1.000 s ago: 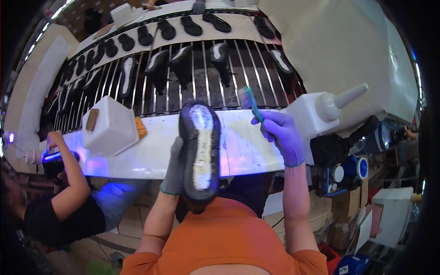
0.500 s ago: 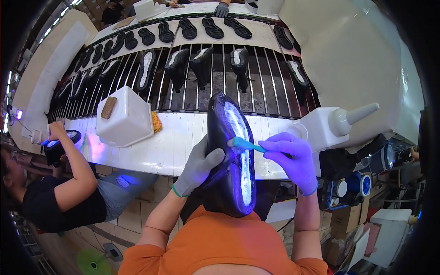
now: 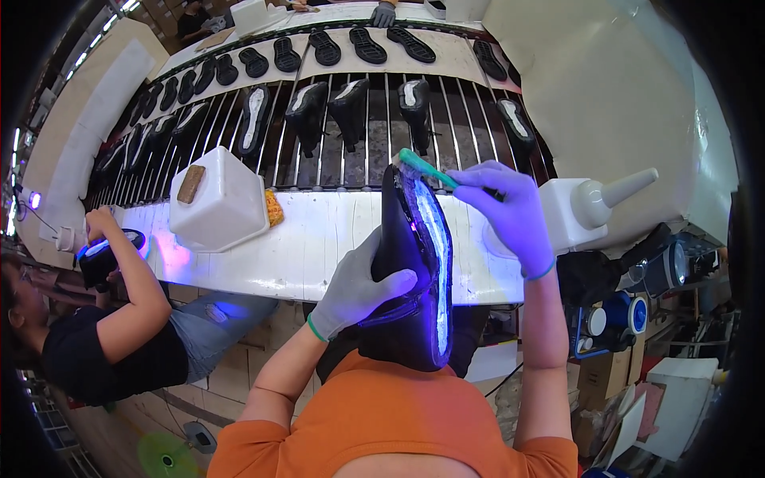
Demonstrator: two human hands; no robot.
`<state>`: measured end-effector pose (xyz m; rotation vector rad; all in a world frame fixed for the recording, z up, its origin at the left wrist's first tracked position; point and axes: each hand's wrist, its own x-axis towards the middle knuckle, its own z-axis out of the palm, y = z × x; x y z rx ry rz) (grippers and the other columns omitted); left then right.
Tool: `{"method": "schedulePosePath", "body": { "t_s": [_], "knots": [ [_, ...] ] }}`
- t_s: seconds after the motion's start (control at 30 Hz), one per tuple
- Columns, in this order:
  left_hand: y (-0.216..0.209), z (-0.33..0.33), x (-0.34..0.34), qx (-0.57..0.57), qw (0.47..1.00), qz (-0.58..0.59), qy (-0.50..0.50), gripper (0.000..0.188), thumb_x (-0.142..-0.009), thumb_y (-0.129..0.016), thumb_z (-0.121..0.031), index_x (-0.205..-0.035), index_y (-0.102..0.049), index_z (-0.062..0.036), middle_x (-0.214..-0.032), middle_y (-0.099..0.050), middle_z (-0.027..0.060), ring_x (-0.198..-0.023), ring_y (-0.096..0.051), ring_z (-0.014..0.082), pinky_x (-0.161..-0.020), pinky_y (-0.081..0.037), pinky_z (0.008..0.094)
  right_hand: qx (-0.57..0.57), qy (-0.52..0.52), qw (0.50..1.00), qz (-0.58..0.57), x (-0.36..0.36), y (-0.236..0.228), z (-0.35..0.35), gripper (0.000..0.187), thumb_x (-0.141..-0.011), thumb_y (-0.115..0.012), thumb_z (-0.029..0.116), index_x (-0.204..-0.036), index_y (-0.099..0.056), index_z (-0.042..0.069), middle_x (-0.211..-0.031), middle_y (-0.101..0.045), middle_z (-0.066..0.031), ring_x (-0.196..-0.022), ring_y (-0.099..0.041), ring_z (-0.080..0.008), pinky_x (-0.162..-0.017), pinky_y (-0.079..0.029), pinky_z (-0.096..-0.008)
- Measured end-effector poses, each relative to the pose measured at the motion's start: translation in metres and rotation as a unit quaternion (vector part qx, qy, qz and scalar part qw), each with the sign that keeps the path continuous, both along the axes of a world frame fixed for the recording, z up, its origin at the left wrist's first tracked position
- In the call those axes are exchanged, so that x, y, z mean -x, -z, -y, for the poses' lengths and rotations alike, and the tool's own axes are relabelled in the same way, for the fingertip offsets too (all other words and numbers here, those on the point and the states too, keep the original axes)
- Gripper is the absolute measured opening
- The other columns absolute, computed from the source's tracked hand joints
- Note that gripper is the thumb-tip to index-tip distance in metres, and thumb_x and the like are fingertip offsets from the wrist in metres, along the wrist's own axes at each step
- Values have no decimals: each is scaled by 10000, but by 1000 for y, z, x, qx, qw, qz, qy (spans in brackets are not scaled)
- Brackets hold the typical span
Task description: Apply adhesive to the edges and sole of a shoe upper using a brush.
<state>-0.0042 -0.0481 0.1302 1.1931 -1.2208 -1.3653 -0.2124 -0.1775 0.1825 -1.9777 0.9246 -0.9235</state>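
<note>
My gloved left hand (image 3: pixel 362 283) grips a black shoe upper (image 3: pixel 398 311) by its side, bottom turned up toward me. A pale strip along its underside glows blue-violet under the light. In my gloved right hand (image 3: pixel 506 199) is a green-handled brush (image 3: pixel 430 169), pinched between thumb and fingers. Its bristles touch the far tip of the shoe's underside. Both gloves are light grey-white with green cuffs.
Across the bench (image 3: pixel 311 271) stand a white box-shaped container (image 3: pixel 219 203) and a white spouted bottle (image 3: pixel 594 203). Beyond, metal rollers (image 3: pixel 462 135) carry several shoe uppers; black soles (image 3: pixel 327 49) line a belt. A co-worker (image 3: pixel 103 342) sits at left.
My right hand has moved the brush away from me, from the middle of the underside to its far tip. The shoe has tilted, turning its underside more to the right.
</note>
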Motion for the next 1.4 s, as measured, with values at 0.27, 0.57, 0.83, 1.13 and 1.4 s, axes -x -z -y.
{"method": "schedulePosePath", "body": {
  "t_s": [0.27,0.57,0.83,1.13,1.4],
  "knots": [
    [-3,5,3,0,994,-109,15,814,-767,-730,-547,-1252,-480,56,-1030,-612,77,-903,-591,133,-819,-488,272,-83,-162,983,-37,23,-17,9,276,-706,-762,6,-981,-749,31,-866,-686,-88,-781,-627,-141,-700,-472,-253],
    [0,8,-4,-35,984,-162,59,621,-848,-680,-438,-1213,-504,32,-919,-596,42,-816,-538,97,-759,-449,255,-87,-223,968,-71,36,-20,1,293,-687,-777,24,-979,-752,39,-811,-682,-92,-764,-638,-164,-664,-485,-276],
    [4,12,-5,-9,991,-133,-27,510,-872,-659,-422,-1110,-532,11,-845,-577,20,-751,-519,79,-713,-434,235,-122,-303,942,-74,41,-6,-18,263,-726,-782,43,-987,-756,60,-820,-692,-77,-719,-646,-167,-659,-493,-283],
    [14,21,-7,2,990,-130,-62,500,-891,-629,-442,-1091,-543,8,-865,-568,16,-767,-517,78,-714,-441,228,-76,-130,987,-53,32,-1,-21,251,-760,-752,17,-1010,-746,44,-853,-695,-76,-754,-641,-129,-673,-500,-258],
    [27,31,-13,-50,976,-191,-90,482,-931,-582,-402,-1154,-561,25,-960,-607,35,-833,-561,86,-764,-474,235,-131,-234,960,-84,33,-2,-26,257,-761,-751,17,-1017,-744,45,-865,-696,-77,-761,-648,-128,-680,-502,-252]
  ]
}}
